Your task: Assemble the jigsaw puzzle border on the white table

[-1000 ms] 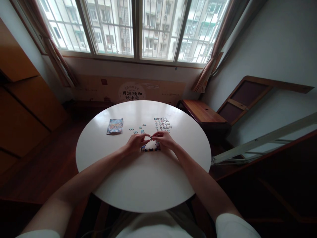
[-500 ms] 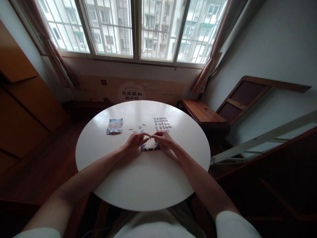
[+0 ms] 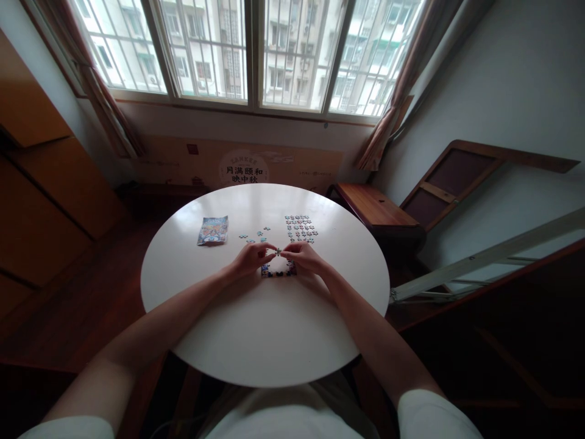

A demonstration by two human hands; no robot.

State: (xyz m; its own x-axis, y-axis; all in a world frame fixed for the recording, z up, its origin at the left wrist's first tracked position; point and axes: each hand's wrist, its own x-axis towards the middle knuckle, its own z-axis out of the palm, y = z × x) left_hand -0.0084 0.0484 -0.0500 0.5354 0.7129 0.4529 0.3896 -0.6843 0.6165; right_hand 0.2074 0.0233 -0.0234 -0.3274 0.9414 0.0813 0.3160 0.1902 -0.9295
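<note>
Both of my hands meet over the middle of a round white table (image 3: 274,341). My left hand (image 3: 251,259) and my right hand (image 3: 304,257) each pinch the same small puzzle piece (image 3: 278,250) between their fingertips, just above the table. Under the hands lies a partly joined strip of puzzle (image 3: 278,272), mostly hidden by my fingers. Several loose pieces (image 3: 300,227) are laid out in rows beyond my right hand. A few blue pieces (image 3: 256,236) lie beyond my left hand.
A small printed picture card (image 3: 212,230) lies on the table's left part. A wooden bench (image 3: 375,210) stands to the right of the table, with a leaning wooden frame (image 3: 457,183) behind it. Wooden cabinets (image 3: 41,201) line the left wall. Barred windows (image 3: 256,55) are ahead.
Almost nothing differs; both hands stay together pinching the small piece, and the view has shifted very slightly.
</note>
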